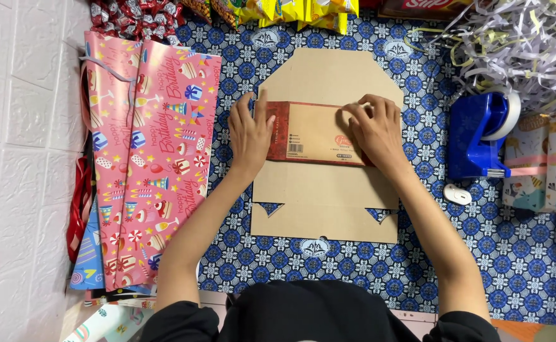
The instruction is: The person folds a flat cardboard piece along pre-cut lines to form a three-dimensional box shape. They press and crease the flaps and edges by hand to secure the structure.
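From my seat the flattened cardboard box (326,190) lies at the centre of the frame on the table (480,266), which is covered with a blue patterned cloth. The board is spread plain brown side up, and a flap with a dark red printed edge (316,134) is folded over across its middle.

My left hand (249,136) lies flat on the left end of that flap, fingers spread and pointing toward the top of the frame, thumb on the red edge. It is open and closed round nothing, simply pressing down, I judge so that the fold lies flat instead of springing up. My right hand (374,130) sits on the right end of the flap, fingers curled with the tips bunched at the upper edge. It seems to pinch or press the board there, though I cannot tell whether anything is actually caught between the fingertips. One hand at each end keeps the crease straight across the whole width (that is my reading).

At the left of the frame pink birthday gift bags (151,158) lie flat and overlapped, out of the working area. At the right stands a blue tape dispenser (480,136), close to the right hand and turned toward the board, with a small white object (457,194) just below it. Shredded paper filler (518,44) is heaped at the upper right, and snack packets (297,11) line the top edge.
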